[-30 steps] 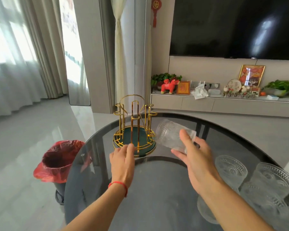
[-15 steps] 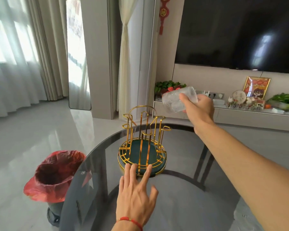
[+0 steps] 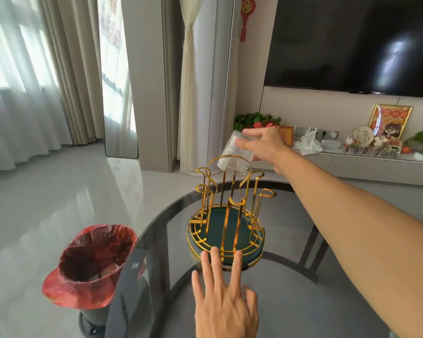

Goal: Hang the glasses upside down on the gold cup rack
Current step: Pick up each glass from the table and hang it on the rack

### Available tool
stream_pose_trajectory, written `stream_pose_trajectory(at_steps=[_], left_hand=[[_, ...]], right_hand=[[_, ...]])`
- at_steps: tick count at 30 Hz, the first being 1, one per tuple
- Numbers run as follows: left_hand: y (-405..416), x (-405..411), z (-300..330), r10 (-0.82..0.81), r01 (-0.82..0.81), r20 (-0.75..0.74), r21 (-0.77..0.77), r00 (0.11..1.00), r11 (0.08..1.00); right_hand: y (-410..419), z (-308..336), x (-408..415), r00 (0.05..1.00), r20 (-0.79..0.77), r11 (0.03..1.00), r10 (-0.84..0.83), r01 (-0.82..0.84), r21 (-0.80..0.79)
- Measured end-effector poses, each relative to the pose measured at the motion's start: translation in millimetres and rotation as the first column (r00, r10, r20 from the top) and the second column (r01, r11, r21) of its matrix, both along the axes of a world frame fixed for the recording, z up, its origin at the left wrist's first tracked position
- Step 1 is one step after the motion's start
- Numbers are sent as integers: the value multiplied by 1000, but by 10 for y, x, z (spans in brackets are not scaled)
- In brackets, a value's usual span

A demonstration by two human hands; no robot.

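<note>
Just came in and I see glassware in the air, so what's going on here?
A person is loading a gold cup rack that stands on a dark glass table. The right hand holds a clear textured glass, tipped mouth-down over the rack's far posts; it is not yet on a post. The left hand lies flat on the table, fingertips at the rack's green base. The posts that show are all bare.

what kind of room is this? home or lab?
Most likely a home living room. A large wall-mounted TV hangs over a low console crowded with plants and ornaments, long curtains cover the windows, and the gold cup rack stands on a round glass table.
</note>
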State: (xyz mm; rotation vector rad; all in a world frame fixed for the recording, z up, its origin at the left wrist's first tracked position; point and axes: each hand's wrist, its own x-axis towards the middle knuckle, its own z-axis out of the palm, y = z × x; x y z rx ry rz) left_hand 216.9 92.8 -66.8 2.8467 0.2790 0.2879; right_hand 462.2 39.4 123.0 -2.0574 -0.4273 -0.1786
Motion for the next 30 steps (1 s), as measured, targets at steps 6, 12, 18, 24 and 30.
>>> stream_pose_trajectory(at_steps=[6, 12, 18, 24, 30], left_hand=[[37, 63, -64, 15, -16, -49, -10, 999, 1000], [22, 87, -136, 21, -21, -5, 5, 1000, 1000], [38, 87, -175, 30, -31, 32, 35, 999, 999], [-11, 39, -242, 50, -53, 137, 19, 989, 998], [25, 3, -229, 26, -28, 61, 42, 998, 999]], right_hand=[[27, -85, 99, 983, 21, 966, 181, -174, -192], [-40, -165, 151, 944, -122, 892, 306, -329, -311], [18, -314, 188, 922, -187, 888, 339, -379, -260], [-287, -120, -16, 945, -141, 875, 296, -327, -356], [-918, 137, -759, 975, 95, 888, 199, -138, -439]])
